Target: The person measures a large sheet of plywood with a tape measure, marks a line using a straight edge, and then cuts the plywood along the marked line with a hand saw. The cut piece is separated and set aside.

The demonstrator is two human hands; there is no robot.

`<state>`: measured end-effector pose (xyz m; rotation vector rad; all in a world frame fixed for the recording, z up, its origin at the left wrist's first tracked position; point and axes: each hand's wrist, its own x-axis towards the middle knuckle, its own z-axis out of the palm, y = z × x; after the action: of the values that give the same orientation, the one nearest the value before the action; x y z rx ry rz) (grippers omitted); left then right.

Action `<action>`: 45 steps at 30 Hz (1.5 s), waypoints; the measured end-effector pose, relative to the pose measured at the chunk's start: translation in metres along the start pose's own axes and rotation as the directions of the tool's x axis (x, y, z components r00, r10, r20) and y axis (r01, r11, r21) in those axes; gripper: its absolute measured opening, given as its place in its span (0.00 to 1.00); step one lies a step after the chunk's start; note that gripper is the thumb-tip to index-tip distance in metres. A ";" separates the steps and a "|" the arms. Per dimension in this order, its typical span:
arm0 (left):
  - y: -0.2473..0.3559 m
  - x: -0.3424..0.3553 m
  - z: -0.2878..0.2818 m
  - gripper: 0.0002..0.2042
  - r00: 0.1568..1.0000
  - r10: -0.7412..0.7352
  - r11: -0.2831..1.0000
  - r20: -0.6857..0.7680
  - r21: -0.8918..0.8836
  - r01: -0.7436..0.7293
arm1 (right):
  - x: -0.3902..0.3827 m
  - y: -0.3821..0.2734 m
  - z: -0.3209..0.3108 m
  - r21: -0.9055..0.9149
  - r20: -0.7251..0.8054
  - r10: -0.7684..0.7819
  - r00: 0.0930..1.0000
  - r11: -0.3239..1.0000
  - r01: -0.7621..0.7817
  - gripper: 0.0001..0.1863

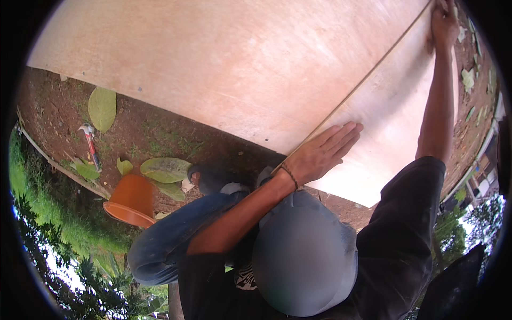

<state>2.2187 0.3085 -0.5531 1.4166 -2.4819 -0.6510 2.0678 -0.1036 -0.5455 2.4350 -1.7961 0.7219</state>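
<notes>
A large, pale plywood sheet (202, 58) spreads across the upper part of the view. Slanting over it is a narrow straight wooden edge (362, 88); whether this is a loose strip or a board's edge I cannot tell. My left hand (320, 154) lies flat across the near end of this edge, fingers stretched out on the wood. At the far end, near the upper right rim, is my right hand (445, 26). Its fingers look bent and closed at the board's border, but what they hold is hidden. A lighter wood panel (346, 178) shows right of the edge.
On the brown soil at left lie a claw hammer (92, 148) with a red and black handle and several large leaves (102, 109). An orange plastic bucket (130, 200) rests tilted beside my bent knee (160, 245). Dry leaves (468, 80) dot the ground at right.
</notes>
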 end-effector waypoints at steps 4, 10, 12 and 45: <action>-0.004 0.002 0.002 0.35 1.000 -0.002 0.999 -0.022 -0.054 0.000 | -0.009 0.010 0.018 0.176 -0.026 0.131 0.991 0.976 -0.125 0.32; -0.005 0.002 -0.002 0.34 0.999 0.023 0.993 -0.023 -0.113 -0.026 | -0.005 0.010 0.005 0.076 -0.002 0.153 0.988 0.985 -0.152 0.34; -0.004 0.004 -0.006 0.33 1.000 0.023 0.987 0.003 -0.162 -0.022 | -0.007 0.015 0.004 0.085 -0.036 0.101 0.994 0.992 -0.097 0.35; -0.028 0.206 -0.020 0.42 0.981 -0.149 0.988 -0.123 0.024 0.153 | -0.016 0.022 0.014 0.102 -0.365 -0.171 0.915 0.970 0.221 0.12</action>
<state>2.1414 0.1141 -0.5565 1.6192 -2.3199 -0.5360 2.0487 -0.1007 -0.5693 2.3279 -1.3877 1.2102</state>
